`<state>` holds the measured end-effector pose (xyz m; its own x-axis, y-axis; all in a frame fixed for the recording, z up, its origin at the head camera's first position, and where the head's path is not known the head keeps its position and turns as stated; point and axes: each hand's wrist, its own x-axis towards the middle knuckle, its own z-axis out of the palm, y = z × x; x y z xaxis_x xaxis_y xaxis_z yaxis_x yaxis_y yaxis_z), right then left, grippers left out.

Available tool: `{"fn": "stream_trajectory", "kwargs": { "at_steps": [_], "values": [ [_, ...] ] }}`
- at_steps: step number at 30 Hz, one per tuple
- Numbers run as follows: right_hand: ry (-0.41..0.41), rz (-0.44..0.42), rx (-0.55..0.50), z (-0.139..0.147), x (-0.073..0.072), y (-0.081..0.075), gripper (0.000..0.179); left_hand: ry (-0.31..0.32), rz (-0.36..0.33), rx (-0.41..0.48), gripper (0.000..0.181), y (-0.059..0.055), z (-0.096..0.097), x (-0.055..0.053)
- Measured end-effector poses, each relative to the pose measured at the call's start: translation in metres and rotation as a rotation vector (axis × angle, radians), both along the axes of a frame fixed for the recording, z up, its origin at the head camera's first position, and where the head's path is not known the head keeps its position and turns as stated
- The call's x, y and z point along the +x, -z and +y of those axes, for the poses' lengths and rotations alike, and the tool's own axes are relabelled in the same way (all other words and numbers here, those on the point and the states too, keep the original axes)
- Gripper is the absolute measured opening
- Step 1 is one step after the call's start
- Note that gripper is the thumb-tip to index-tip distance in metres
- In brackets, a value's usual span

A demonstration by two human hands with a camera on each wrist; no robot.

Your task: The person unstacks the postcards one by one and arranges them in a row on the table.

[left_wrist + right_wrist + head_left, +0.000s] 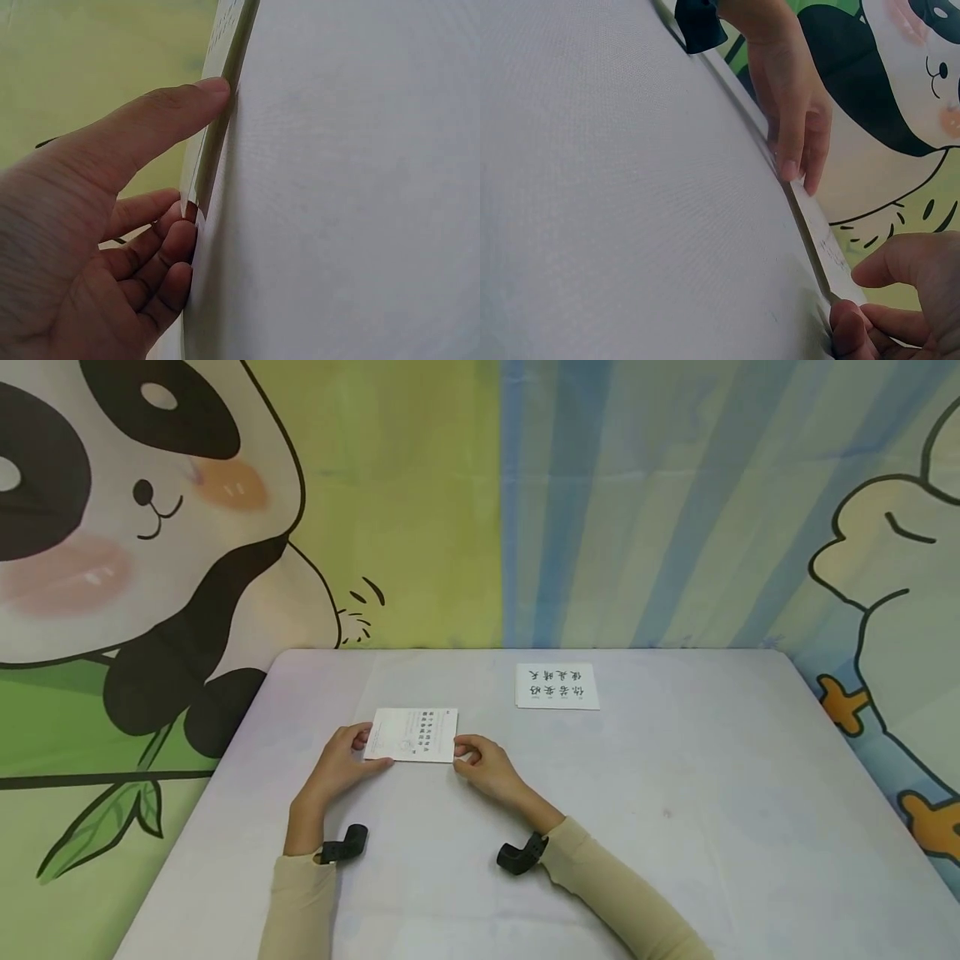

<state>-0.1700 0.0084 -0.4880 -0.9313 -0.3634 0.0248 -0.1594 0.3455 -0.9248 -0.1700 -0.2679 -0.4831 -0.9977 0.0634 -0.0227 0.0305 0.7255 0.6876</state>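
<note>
A small stack of white printed cards (392,732) lies on the table, its top card bearing rows of dark characters. My left hand (341,767) holds its left end; the thumb presses along the near edge, as the left wrist view shows, and the curled fingers are at the left corner. At the opposite end, my right hand (489,768) grips the right side near the close corner with thumb and fingers. The right wrist view shows the stack's edge (808,232) running between both hands, with the right fingers (889,262) bent around its end.
Farther back and to the right lies another white card pile (557,687) with two lines of large characters. The pale table (675,827) ends at a cartoon backdrop (420,510) showing a panda. Black wrist cameras (522,853) sit on both wrists.
</note>
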Motion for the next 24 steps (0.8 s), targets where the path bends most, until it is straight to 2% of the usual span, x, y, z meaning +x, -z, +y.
{"fn": "stream_trajectory", "kwargs": {
  "at_steps": [7, 16, 24],
  "values": [
    [0.018, -0.013, -0.008, -0.0004, 0.0006, -0.0016, 0.041, 0.0, -0.007, -0.002, 0.078, 0.0012, -0.0007, 0.0],
    [0.009, -0.007, -0.007, -0.0066, 0.0002, 0.0002, 0.041, -0.018, -0.011, -0.024, 0.081, -0.0044, -0.0052, 0.0038],
    [0.016, -0.029, -0.006, 0.0004, 0.0, -0.0003, 0.041, -0.022, -0.028, 0.029, 0.066, -0.0024, -0.0011, -0.0003]
  ]
}}
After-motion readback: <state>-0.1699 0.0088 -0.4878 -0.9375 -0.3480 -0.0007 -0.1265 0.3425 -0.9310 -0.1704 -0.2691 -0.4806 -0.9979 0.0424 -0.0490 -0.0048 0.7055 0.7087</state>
